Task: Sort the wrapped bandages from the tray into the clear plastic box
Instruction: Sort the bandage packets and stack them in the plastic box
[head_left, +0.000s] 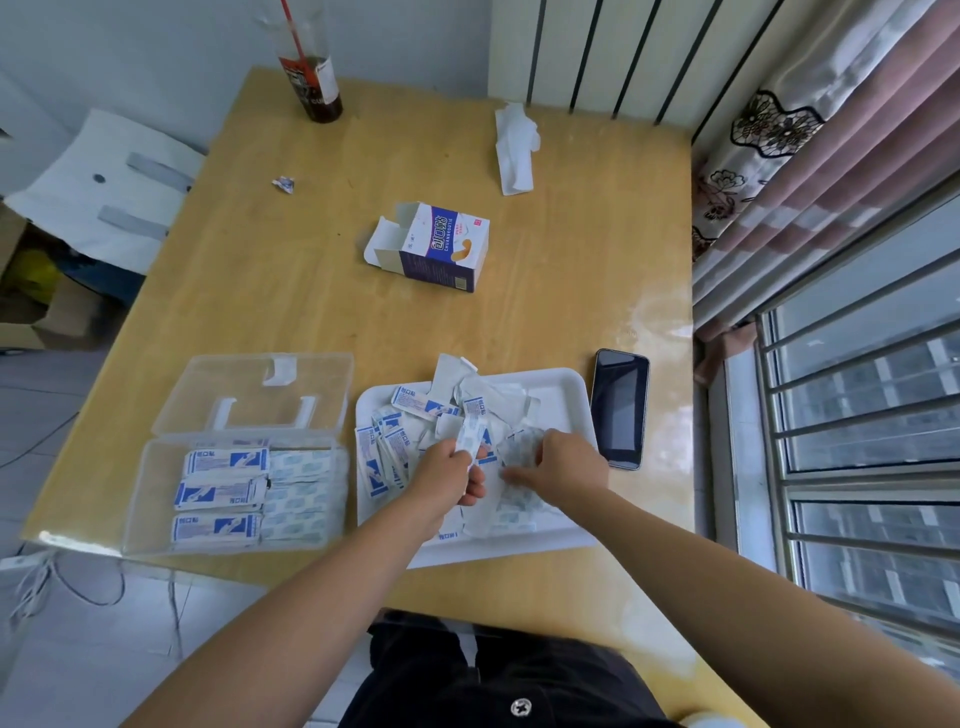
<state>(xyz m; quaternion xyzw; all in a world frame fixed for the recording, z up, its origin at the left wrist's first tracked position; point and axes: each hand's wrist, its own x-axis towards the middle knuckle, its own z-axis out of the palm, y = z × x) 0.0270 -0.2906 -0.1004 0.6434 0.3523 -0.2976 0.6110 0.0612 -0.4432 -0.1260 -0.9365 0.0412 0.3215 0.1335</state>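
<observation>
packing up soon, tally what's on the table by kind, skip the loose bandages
bottle: 1
tissue: 1
crumpled wrapper: 1
cardboard box: 1
clear plastic box: 1
tray: 1
phone: 1
total: 7

Two bare hands show: the left hand (452, 470), pinching one blue-and-white wrapped bandage (470, 440), and the right hand (563, 462). Under both lies one white rectangular plastic tray (571, 384), whose loose wrappers (410, 402) overlap too much to count. Left of the left hand is one clear plastic box (153, 488) showing six bandage piles (226, 460), in two columns of three. Just right of the right hand lies one black smartphone (619, 408). Beyond the hands are one blue-and-white cardboard carton (441, 249), one crumpled white tissue (514, 148), one small paper scrap (284, 184) and one dark bottle (314, 83)
</observation>
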